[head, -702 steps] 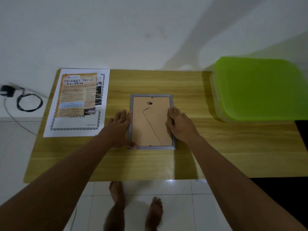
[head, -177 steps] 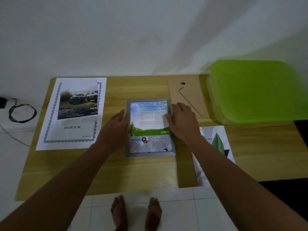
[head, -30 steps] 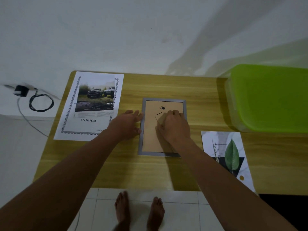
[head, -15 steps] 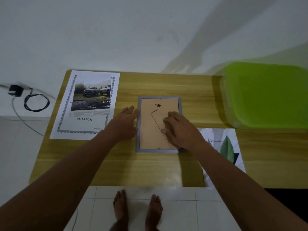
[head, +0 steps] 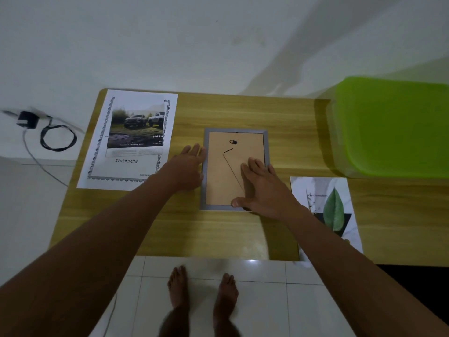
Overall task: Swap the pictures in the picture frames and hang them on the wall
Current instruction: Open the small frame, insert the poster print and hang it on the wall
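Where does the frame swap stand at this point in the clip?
Looks done: the backing board sits in the face-down frame; which picture is inside is hidden. In hand: the right hand presses flat on the board, the left hand rests against the frame's left edge. Left: hanging it on the wall; the leaf print and car print lie loose, unframed.
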A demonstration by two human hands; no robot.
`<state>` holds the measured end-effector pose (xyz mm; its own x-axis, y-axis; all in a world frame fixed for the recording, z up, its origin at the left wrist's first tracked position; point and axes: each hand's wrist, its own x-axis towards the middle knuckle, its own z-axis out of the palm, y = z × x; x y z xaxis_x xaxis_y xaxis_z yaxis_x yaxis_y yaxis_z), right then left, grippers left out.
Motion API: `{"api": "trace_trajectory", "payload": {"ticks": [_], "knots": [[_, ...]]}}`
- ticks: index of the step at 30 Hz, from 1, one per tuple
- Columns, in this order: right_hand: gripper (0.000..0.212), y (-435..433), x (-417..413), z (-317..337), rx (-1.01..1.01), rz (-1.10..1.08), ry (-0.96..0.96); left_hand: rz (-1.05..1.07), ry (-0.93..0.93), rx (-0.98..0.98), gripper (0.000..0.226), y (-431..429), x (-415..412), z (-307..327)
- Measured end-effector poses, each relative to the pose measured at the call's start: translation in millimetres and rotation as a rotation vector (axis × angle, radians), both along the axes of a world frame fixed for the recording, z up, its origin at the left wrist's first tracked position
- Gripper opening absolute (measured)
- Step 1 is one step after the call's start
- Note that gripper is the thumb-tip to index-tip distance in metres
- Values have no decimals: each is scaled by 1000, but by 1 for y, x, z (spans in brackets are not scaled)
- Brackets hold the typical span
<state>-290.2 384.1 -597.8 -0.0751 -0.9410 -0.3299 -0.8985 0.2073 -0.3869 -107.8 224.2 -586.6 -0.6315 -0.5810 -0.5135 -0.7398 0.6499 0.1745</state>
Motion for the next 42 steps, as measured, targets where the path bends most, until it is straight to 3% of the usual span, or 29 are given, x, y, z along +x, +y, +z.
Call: {"api": "trace_trajectory", "payload": {"ticks": [23, 27, 29, 32, 38, 42], "knots": [[105, -8, 7, 4, 65, -64, -34, 28, 1, 17, 78, 0, 1, -2], [76, -6, -3, 8, 18, -124, -153, 23, -2, 15, 78, 1, 0, -1], [55, -11, -8, 10, -59, -148, -123, 30, 7, 15, 78, 1, 1, -1], [38, -28, -15, 17, -146, -152, -26, 71, 52, 29, 80, 3, 3, -4], [73, -72, -31, 20, -65, -113, -2, 48, 5, 36, 76, 2, -3, -4], [72, -93, -33, 19, -23, -104, 9, 33, -7, 34, 76, -2, -3, -4]]}}
